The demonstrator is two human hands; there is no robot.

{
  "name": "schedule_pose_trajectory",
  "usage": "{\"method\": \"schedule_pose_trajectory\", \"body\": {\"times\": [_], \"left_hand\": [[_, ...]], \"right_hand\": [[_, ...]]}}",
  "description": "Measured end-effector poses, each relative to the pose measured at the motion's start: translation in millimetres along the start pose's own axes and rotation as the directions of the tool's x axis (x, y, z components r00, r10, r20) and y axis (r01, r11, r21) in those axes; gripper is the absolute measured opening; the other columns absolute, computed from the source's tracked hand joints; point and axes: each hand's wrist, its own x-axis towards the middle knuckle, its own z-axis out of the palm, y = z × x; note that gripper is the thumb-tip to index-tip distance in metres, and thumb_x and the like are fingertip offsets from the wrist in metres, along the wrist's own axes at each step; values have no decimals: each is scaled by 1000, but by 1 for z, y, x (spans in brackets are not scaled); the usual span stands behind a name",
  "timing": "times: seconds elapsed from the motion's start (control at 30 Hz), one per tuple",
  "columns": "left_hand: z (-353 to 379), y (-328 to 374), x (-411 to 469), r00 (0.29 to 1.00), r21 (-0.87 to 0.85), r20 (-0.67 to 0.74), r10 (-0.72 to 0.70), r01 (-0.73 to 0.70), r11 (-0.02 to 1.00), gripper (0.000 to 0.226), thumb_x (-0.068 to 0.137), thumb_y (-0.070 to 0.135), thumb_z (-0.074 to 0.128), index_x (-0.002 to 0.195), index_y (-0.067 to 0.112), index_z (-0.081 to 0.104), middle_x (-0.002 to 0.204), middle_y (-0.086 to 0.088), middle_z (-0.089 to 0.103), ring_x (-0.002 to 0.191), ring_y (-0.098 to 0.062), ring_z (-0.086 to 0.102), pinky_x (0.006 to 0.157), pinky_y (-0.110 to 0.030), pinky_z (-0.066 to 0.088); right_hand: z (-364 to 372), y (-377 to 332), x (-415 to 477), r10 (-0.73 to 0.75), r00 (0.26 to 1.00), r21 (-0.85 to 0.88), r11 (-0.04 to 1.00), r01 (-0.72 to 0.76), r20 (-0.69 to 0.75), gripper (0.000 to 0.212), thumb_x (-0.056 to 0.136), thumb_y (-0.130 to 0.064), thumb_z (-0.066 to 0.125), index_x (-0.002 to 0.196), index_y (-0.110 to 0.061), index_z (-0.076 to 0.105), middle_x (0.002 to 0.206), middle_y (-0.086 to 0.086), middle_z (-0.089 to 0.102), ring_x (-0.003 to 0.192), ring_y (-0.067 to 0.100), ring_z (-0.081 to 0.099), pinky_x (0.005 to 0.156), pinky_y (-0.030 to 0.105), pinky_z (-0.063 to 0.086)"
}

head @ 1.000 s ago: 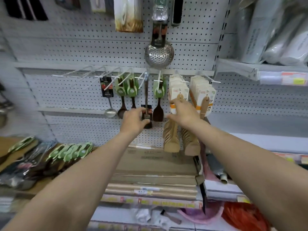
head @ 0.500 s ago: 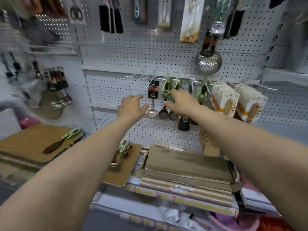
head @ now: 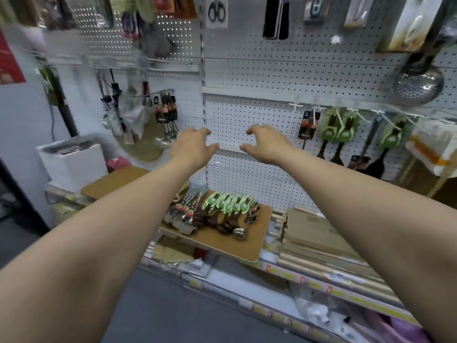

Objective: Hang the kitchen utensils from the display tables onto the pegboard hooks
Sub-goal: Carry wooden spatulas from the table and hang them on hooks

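Observation:
My left hand (head: 191, 147) and my right hand (head: 268, 143) hover side by side in front of a bare stretch of pegboard (head: 249, 125), fingers loosely curled, holding nothing. Below them a pile of utensils with green card labels (head: 228, 204) and some with red and black labels (head: 184, 210) lies on a brown display board (head: 257, 241). To the right, green-labelled dark spoons (head: 338, 131) and a red-and-black-labelled ladle (head: 308, 126) hang from white hooks (head: 296, 106).
A steel skimmer (head: 418, 84) hangs at the upper right. More ladles (head: 167, 115) hang on the left panel. Flat cardboard boxes (head: 319, 238) lie right of the board. A second brown board (head: 116, 179) and a white box (head: 71, 162) sit at the left.
The view has swung left. Both hands have left the hanging utensils and moved left, off the hooks, to the bare pegboard above the pile on the board.

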Motion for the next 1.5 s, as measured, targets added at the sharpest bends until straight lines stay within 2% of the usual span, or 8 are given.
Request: {"method": "schedule_pose_trajectory", "body": {"times": [0.33, 0.57, 0.8, 1.0, 1.1, 1.37, 1.43, 1.5], "left_hand": [[13, -135, 44, 993, 2, 5, -115, 115, 993, 54, 92, 55, 54, 139, 29, 51, 136, -11, 55, 126, -36, 48, 98, -50, 47], [52, -234, 122, 984, 30, 14, -177, 177, 984, 53, 92, 54, 55, 137, 26, 53, 137, -12, 56, 126, -36, 49, 96, -49, 47], [104, -319, 209, 959, 36, 104, -263, 261, 965, 55, 93, 57, 54, 138, 26, 52, 134, -13, 58, 123, -37, 52, 95, -50, 50], [169, -373, 244, 925, -2, 229, -303, 312, 950, 53, 93, 53, 57, 137, 24, 54, 122, -15, 66, 111, -37, 59, 92, -48, 52], [205, -399, 260, 900, -15, 304, -313, 333, 943, 53, 93, 54, 56, 138, 25, 53, 129, -16, 60, 100, -35, 63, 85, -45, 57], [304, -477, 327, 844, -71, 483, -233, 303, 950, 51, 94, 48, 59, 136, 19, 55, 127, -17, 60, 112, -35, 58, 89, -41, 53], [339, -503, 350, 790, -99, 571, -225, 339, 936, 51, 93, 49, 60, 136, 20, 55, 126, -15, 60, 110, -35, 59, 85, -40, 55], [359, -519, 351, 737, -87, 638, -222, 356, 931, 51, 93, 49, 59, 135, 20, 56, 122, -13, 61, 113, -34, 58, 87, -38, 50]], "right_hand": [[72, -95, 85, -93, 992, 27, 995, 91, 80, 60, 96, -50, 58, 146, -18, 46, 149, 10, 45, 133, 30, 47, 100, 41, 43], [156, -130, 198, -119, 982, 86, 991, 107, 150, 60, 97, -50, 57, 145, -16, 46, 146, 11, 48, 121, 30, 56, 93, 40, 47], [242, -145, 308, -106, 952, 120, 990, 74, 286, 59, 96, -49, 57, 143, -14, 49, 144, 14, 52, 124, 33, 56, 96, 40, 47], [316, -145, 360, -60, 913, 146, 989, 1, 404, 59, 98, -51, 55, 142, -12, 50, 145, 13, 51, 128, 32, 52, 99, 38, 44], [358, -144, 378, -9, 888, 149, 986, -67, 461, 59, 97, -51, 56, 141, -13, 50, 143, 13, 53, 128, 32, 53, 98, 39, 45], [463, -155, 432, 161, 790, 152, 940, -305, 592, 51, 99, -43, 57, 141, -13, 50, 135, 15, 59, 122, 33, 56, 92, 35, 45], [503, -162, 453, 237, 745, 154, 897, -414, 624, 51, 99, -41, 57, 139, -10, 51, 133, 15, 61, 121, 32, 58, 92, 34, 45], [528, -170, 456, 290, 685, 140, 855, -499, 668, 50, 100, -41, 55, 137, -7, 53, 133, 15, 61, 121, 32, 57, 95, 34, 46]]}}
